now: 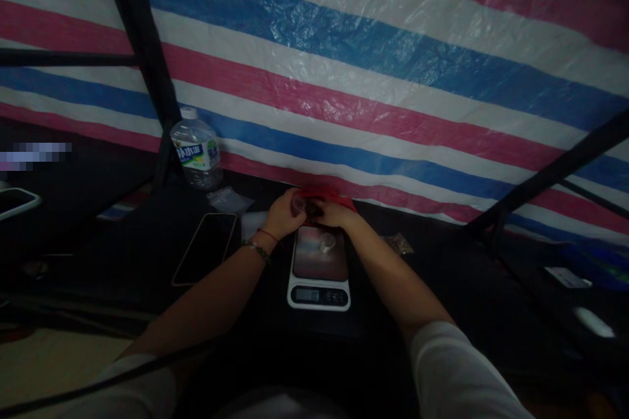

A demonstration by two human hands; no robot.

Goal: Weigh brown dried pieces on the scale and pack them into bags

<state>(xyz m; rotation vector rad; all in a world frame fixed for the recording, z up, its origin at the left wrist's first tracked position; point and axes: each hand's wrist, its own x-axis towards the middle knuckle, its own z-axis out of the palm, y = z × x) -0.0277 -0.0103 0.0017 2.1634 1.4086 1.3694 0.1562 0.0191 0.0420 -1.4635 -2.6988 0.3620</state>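
My left hand (282,217) is closed around a small clear plastic cup (298,203), tilted at the rim of a red bag (339,195). Just to its right, the curled fingers of my right hand (333,214) reach into dark contents (312,210) at the bag's mouth; what they pinch is too dim to make out. Directly in front of both hands lies a white kitchen scale (319,296) with a shiny metal-looking plate and a lit display. On that plate rests a small round clear piece (327,243), perhaps a lid or cup.
A large clear plastic bottle (197,152) stands back left, near a clear plastic bag (228,200). A phone (206,249) lies left of the scale. Right of my forearm is a small packet (399,243). Striped plastic sheeting (344,91) hangs behind, with dark frame bars (142,39).
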